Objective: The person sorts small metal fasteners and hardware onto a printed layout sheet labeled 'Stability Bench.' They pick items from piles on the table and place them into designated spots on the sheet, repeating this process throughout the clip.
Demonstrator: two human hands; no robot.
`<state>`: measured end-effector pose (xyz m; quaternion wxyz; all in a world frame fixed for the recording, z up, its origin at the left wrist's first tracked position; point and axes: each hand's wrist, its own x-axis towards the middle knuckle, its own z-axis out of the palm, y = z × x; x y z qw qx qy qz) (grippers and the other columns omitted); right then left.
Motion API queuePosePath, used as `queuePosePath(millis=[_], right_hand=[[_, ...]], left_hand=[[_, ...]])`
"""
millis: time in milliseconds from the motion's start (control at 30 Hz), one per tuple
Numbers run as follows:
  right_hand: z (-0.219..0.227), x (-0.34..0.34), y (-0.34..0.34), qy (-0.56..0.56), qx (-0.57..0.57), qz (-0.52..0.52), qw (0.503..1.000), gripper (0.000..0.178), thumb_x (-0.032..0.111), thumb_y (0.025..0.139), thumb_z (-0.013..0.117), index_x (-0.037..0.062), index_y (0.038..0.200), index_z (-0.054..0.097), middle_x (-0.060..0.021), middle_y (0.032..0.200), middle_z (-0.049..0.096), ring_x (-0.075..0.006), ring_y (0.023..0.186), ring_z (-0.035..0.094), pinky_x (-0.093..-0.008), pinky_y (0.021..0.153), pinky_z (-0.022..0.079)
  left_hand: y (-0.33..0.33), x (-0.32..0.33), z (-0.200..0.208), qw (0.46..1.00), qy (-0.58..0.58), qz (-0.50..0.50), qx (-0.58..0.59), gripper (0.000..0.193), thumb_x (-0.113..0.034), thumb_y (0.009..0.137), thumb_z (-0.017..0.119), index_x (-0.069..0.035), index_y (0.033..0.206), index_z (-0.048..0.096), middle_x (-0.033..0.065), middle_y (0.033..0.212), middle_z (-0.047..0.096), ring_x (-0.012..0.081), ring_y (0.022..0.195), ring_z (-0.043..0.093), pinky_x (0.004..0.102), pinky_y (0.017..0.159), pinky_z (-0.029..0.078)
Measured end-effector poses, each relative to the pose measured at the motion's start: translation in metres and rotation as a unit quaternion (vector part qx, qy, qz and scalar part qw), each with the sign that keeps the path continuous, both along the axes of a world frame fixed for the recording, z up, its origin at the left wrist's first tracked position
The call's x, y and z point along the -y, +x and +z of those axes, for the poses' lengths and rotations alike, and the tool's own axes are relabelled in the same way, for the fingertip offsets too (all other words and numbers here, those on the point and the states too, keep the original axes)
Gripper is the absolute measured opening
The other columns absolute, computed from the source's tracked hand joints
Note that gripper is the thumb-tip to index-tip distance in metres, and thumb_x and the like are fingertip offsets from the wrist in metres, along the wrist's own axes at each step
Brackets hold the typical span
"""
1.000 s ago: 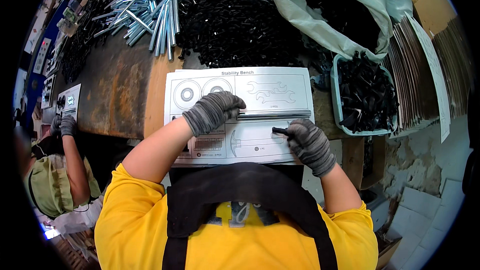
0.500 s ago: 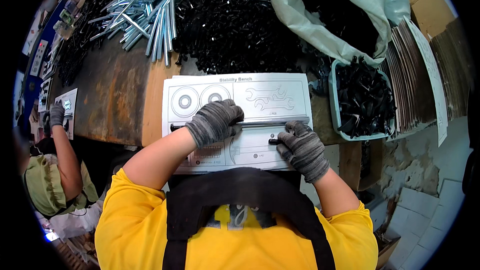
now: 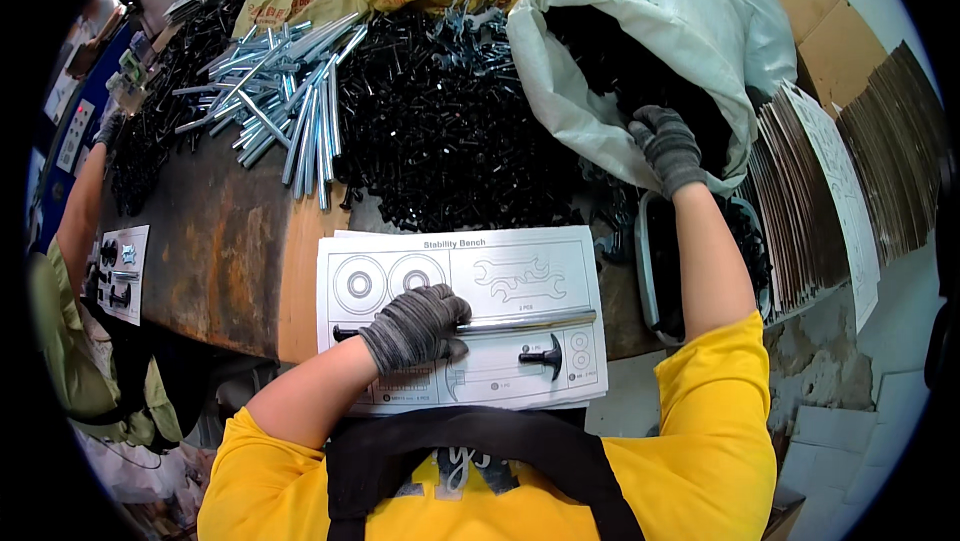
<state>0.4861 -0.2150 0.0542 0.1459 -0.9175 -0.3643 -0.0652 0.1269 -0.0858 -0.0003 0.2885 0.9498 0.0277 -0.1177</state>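
A printed parts sheet (image 3: 500, 381), on top of a paper stack, lies in front of me. My left hand (image 3: 415, 326), in a grey knitted glove, is closed over a silver metal tube (image 3: 530, 321) lying across the sheet; thumb and fingers are on either side of it. A black bolt end (image 3: 345, 333) pokes out beside that wrist. To the right, a black T-shaped part (image 3: 545, 356) rests on the paper. My gloved right hand (image 3: 668, 151) is at the mouth of a white woven sack (image 3: 570, 121) of black parts, fingers curled; anything in them is hidden.
Silver tubes (image 3: 290, 111) and a heap of black bolts (image 3: 440, 131) cover the far table. A pale plastic bin (image 3: 645, 271) stands under my right forearm, beside stacked cardboard sheets (image 3: 800, 201). At left, another person's arm (image 3: 85, 206) reaches forward near a second sheet (image 3: 135, 241).
My right hand has let go of the black T-shaped part on the sheet and reached out to the sack. My left hand stays on the tube. The view has shifted toward the far table.
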Motion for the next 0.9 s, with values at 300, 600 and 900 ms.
queuePosePath(millis=[300, 600, 900], right_hand=[[-0.001, -0.105, 0.020, -0.153, -0.036, -0.067, 0.985, 0.062, 0.019, 0.082, 0.047, 0.0330, 0.137, 0.020, -0.0118, 0.141, 0.024, -0.0332, 0.120, 0.040, -0.0434, 0.098, 0.036], [-0.031, -0.126, 0.057, -0.187, -0.010, -0.024, 0.982, 0.061, 0.007, 0.082, 0.043, 0.0335, 0.134, 0.028, -0.0096, 0.139, 0.029, -0.0318, 0.120, 0.040, -0.0428, 0.098, 0.036], [-0.007, -0.066, 0.042, 0.076, 0.059, 0.011, 0.995, 0.040, 0.010, 0.075, 0.049, 0.0131, 0.114, 0.055, -0.0147, 0.110, 0.057, -0.0307, 0.099, 0.055, -0.0379, 0.088, 0.043]], left_hand=[[0.001, -0.001, 0.003, 1.000, -0.024, 0.000, -0.017, 0.035, -0.030, 0.070, 0.068, -0.006, 0.094, 0.061, 0.0111, 0.087, 0.058, 0.0272, 0.086, 0.056, 0.0359, 0.077, 0.046], [0.001, -0.004, -0.004, 0.998, -0.064, 0.010, -0.020, 0.032, -0.026, 0.070, 0.068, -0.005, 0.094, 0.059, 0.0120, 0.087, 0.058, 0.0286, 0.084, 0.057, 0.0369, 0.075, 0.047], [0.001, -0.009, 0.000, 0.998, -0.061, -0.007, -0.017, 0.034, -0.029, 0.071, 0.066, -0.004, 0.095, 0.059, 0.0130, 0.083, 0.058, 0.0285, 0.082, 0.058, 0.0360, 0.075, 0.046]])
